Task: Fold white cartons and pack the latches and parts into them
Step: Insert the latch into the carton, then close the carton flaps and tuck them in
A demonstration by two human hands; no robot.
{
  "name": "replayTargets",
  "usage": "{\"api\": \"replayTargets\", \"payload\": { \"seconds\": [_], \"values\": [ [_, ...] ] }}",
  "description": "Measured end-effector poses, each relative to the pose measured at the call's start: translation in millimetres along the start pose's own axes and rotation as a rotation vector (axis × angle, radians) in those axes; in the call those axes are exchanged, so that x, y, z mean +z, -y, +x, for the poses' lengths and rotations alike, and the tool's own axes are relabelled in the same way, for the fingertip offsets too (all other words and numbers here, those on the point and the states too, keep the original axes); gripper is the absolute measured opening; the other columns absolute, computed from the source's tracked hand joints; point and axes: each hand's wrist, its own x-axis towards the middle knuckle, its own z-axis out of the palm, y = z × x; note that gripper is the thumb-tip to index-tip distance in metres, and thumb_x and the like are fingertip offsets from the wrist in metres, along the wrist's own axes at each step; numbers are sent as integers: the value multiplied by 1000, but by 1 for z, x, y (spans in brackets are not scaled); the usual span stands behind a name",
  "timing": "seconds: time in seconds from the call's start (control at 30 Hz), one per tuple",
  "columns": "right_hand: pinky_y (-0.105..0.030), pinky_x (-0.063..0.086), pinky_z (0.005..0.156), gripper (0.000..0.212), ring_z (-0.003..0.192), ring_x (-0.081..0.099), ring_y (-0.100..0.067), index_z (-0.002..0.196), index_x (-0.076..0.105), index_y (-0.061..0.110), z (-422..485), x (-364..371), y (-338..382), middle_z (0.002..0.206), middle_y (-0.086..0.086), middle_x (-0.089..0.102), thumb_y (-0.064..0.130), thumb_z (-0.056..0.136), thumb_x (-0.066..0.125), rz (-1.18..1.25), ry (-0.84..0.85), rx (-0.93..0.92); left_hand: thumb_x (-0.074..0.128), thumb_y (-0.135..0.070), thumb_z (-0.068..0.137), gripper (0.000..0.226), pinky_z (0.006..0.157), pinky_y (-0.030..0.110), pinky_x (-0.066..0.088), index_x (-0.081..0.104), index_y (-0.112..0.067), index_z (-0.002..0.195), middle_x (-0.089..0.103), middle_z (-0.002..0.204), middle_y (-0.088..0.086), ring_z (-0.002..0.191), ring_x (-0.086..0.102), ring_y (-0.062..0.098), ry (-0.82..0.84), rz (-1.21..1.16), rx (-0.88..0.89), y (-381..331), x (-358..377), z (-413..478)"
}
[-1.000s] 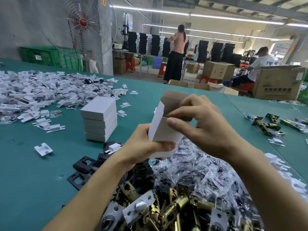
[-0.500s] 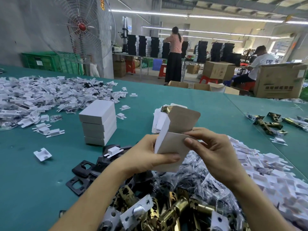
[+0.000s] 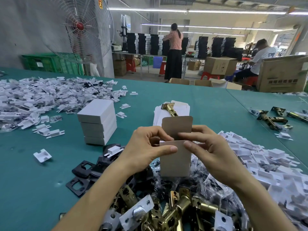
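The left hand [image 3: 146, 147] and right hand [image 3: 211, 150] pinch a smooth, matte cardboard carton [image 3: 175, 160] upright, its round-cornered flap raised, 2 thumbs pressing its front panel, curled fingers [image 3: 188, 136] behind, right of the blocky white carton stack [image 3: 98, 120].

no text fully legible. large cardboard box [image 3: 281, 77], far right: one dark printed line of characters, too blurred to read. yellow sign [image 3: 100, 2] above the fan [image 3: 80, 26]: red marks, unreadable. brown shipping box [image 3: 218, 65] behind: small handling symbols (no words made out).
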Motion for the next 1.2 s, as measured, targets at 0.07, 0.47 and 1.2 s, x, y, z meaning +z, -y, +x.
{"api": "replayTargets", "payload": {
  "seconds": [0.07,0.47,1.2],
  "values": [
    [-32,54,91,34,115,62,-7,110,72,32,0,2,1,122,15,63,7,88,68,25,-35,-80,88,-24,69,17,72,37,61,73,-26,77,77,84,5,82,76,23,-4,6,-8,0,-1,0],
    [-16,54,75,9,91,70,-12,84,76,18,-2,1,11,90,1,75,23,77,73,151,-173,-117,89,-18,54,24,81,40,62,69,-21,64,74,103,7,98,73,23,-157,-77,178,-3,3,0],
    [-23,58,74,18,94,69,-6,94,77,26,3,-1,4,95,10,75,11,84,74,-44,-153,-84,73,-1,84,22,77,26,60,77,-22,82,78,101,-2,96,74,18,-103,-146,21,-7,0,3]
  ]
}}
